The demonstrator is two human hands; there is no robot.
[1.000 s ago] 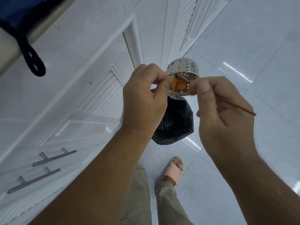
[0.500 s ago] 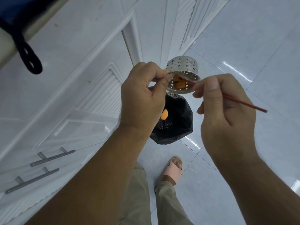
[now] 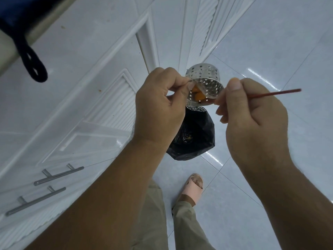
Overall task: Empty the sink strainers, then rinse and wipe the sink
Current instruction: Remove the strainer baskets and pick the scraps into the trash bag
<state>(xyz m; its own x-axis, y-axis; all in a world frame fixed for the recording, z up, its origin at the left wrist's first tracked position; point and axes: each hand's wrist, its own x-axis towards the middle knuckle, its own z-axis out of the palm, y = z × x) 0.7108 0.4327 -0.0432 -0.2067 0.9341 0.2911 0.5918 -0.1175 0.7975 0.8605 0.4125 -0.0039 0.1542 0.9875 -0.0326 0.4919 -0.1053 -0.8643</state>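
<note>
Strainer [image 3: 202, 73] further tilted over bag [image 3: 198, 127], pinched in left hand [image 3: 158, 109]; right hand [image 3: 252, 121] tight on stick [image 3: 273, 93].

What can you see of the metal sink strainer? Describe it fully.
The strainer is a metal cup, perforated with round holes, with a flared rim. It is tilted above the black bag, orange scraps inside. The left hand pinches its rim; the right hand aims a red stick at it.

White panelled cabinet doors [image 3: 86, 98] carry two steel bar handles [image 3: 58, 175], one just beside the other, below a counter [image 3: 45, 24] edge where a blue cloth [image 3: 14, 9] dangles a dark loop [image 3: 33, 64], while a pink slipper [image 3: 191, 188] and khaki trousers [image 3: 151, 222] stand on glossy pale floor tiles [image 3: 270, 42].
</note>
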